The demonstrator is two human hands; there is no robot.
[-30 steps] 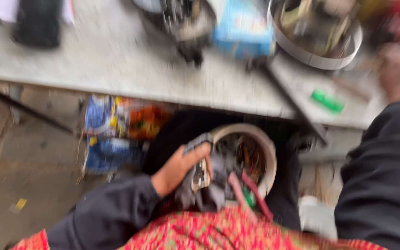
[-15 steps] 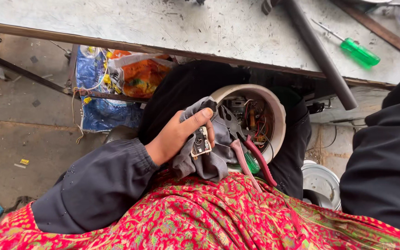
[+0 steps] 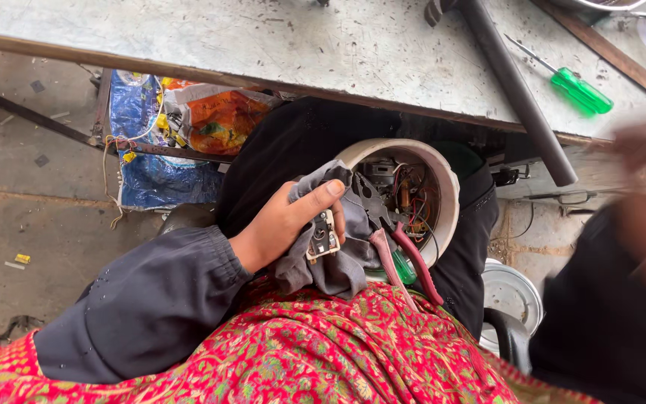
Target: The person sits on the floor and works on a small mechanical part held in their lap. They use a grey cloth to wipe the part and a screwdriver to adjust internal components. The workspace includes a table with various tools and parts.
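Repair workshop, scratched workbench (image 3: 263,45), screwdriver (image 3: 581,90), pliers (image 3: 401,254)

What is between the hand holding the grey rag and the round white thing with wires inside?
In the head view, the grey cloth and a small switch part sit between the left hand and the white casing; red-handled pliers lie alongside.

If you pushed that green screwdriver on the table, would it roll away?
Probably a little. The green screwdriver has a rounded handle and lies loose on the flat table, so it might roll. It looks stiff, small and likely light, with no hand touching it.
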